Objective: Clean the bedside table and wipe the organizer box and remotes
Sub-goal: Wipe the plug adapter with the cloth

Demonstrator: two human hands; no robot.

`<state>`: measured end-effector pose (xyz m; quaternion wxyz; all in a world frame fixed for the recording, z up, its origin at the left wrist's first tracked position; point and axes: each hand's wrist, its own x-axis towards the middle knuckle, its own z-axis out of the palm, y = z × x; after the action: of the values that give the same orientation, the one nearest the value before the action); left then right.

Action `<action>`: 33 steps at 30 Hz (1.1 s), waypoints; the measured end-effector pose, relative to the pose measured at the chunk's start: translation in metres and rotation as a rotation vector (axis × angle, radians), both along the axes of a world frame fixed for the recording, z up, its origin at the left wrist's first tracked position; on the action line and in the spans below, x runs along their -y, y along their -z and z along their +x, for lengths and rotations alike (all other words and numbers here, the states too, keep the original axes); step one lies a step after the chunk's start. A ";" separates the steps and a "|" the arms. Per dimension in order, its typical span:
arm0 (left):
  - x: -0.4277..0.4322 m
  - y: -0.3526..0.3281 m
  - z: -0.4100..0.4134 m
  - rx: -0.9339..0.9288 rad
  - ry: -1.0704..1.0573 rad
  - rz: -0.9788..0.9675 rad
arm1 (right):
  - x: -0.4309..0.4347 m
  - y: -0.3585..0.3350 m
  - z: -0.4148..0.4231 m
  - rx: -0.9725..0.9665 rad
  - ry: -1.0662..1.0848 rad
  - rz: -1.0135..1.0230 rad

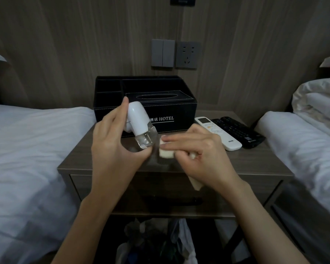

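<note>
The left hand [111,141] is holding a small bottle [139,122] up over the desk [236,161]. It has a white cap and a clear glass base and is sitting tilted, cap towards the wall. The fingers [120,109] are curling round it, forefinger along the cap and thumb under the glass.

The right hand [196,147] is coming in from the other side, pinching a folded white cloth [166,152], with the forefinger lying flat along the top of it. The cloth is sitting just beside the bottle's clear base, and I cannot tell whether the two are actually meeting.

Behind the hands, the black organizer box [179,111] is standing at the back of the desk. Its "HOTEL" lettering is facing us and its tissue slot is on top.

To its right, the white remote [215,132] is lying flat. The black remotes [238,130] are lying right alongside it, nearer the desk's right edge.

White-sheeted beds are flanking the desk, one on the left [27,149] and one on the right [303,145]. A grey wall switch [163,52] and socket [188,54] are sitting above the box. Something bag-like [156,242] is showing below the desk, too dark to make out.
</note>
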<state>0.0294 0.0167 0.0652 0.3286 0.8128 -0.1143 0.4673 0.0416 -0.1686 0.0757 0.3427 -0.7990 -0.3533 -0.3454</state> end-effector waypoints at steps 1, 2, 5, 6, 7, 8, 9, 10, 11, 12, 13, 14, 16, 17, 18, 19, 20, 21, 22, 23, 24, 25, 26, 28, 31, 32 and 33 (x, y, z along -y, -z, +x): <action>0.000 0.000 0.001 0.002 -0.009 0.012 | 0.000 -0.001 0.001 0.021 0.017 0.048; 0.000 -0.001 0.001 0.006 -0.007 0.018 | 0.000 -0.003 0.001 0.023 0.030 0.121; 0.005 -0.002 0.000 0.038 0.021 0.049 | -0.002 -0.013 -0.003 -0.137 0.040 0.336; 0.007 -0.002 0.000 0.052 0.031 0.080 | -0.003 -0.015 -0.004 -0.225 0.033 0.376; 0.010 -0.001 0.000 0.053 0.045 0.110 | -0.004 -0.017 -0.005 -0.308 0.017 0.400; 0.013 -0.001 0.000 0.044 0.059 0.137 | -0.006 -0.018 -0.006 -0.378 -0.004 0.408; 0.015 -0.001 -0.001 0.032 0.070 0.162 | -0.008 -0.019 -0.006 -0.433 -0.022 0.401; 0.017 -0.001 -0.001 0.025 0.076 0.180 | -0.010 -0.019 -0.006 -0.481 -0.040 0.385; 0.019 -0.001 -0.001 0.021 0.078 0.189 | -0.011 -0.019 -0.007 -0.528 -0.059 0.366; 0.021 -0.001 -0.002 0.016 0.078 0.189 | -0.012 -0.019 -0.008 -0.568 -0.075 0.347; 0.021 -0.001 -0.002 0.011 0.080 0.184 | -0.012 -0.019 -0.009 -0.598 -0.087 0.330; 0.021 -0.002 -0.002 0.012 0.082 0.180 | -0.011 -0.019 -0.010 -0.619 -0.099 0.320; 0.020 -0.003 -0.002 0.038 0.084 0.185 | -0.009 -0.021 -0.011 -0.646 -0.127 0.325; 0.021 -0.003 -0.002 0.056 0.088 0.188 | -0.008 -0.022 -0.011 -0.658 -0.141 0.333; 0.021 -0.003 -0.002 0.071 0.098 0.188 | -0.007 -0.023 -0.010 -0.676 -0.153 0.347; 0.021 -0.004 -0.002 0.078 0.114 0.183 | -0.005 -0.024 -0.010 -0.701 -0.170 0.373; 0.021 -0.005 -0.003 0.077 0.134 0.174 | -0.004 -0.024 -0.010 -0.728 -0.190 0.405; 0.021 -0.006 -0.003 0.072 0.155 0.166 | -0.004 -0.024 -0.009 -0.750 -0.208 0.433; 0.021 -0.007 -0.004 0.064 0.176 0.161 | -0.003 -0.024 -0.009 -0.764 -0.217 0.452; 0.020 -0.007 -0.004 0.049 0.201 0.155 | -0.002 -0.024 -0.009 -0.778 -0.221 0.465; 0.019 -0.007 -0.004 0.026 0.235 0.144 | -0.002 -0.023 -0.009 -0.793 -0.226 0.478; 0.017 -0.007 -0.004 -0.002 0.274 0.126 | -0.002 -0.023 -0.008 -0.810 -0.233 0.492; 0.016 -0.008 -0.005 -0.032 0.312 0.104 | -0.002 -0.022 -0.008 -0.827 -0.242 0.502; 0.012 -0.009 -0.005 -0.075 0.363 0.079 | -0.002 -0.021 -0.007 -0.848 -0.261 0.496; 0.006 -0.010 -0.006 -0.086 0.367 0.108 | -0.003 -0.020 -0.008 -0.853 -0.299 0.447; 0.004 -0.011 -0.006 -0.090 0.364 0.103 | -0.003 -0.021 -0.008 -0.853 -0.313 0.436; 0.002 -0.012 -0.007 -0.096 0.359 0.088 | -0.003 -0.022 -0.008 -0.845 -0.327 0.436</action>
<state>0.0223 0.0146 0.0768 0.3759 0.8142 -0.2622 0.3565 0.0333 -0.1653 0.0976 0.6643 -0.7132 -0.2237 0.0010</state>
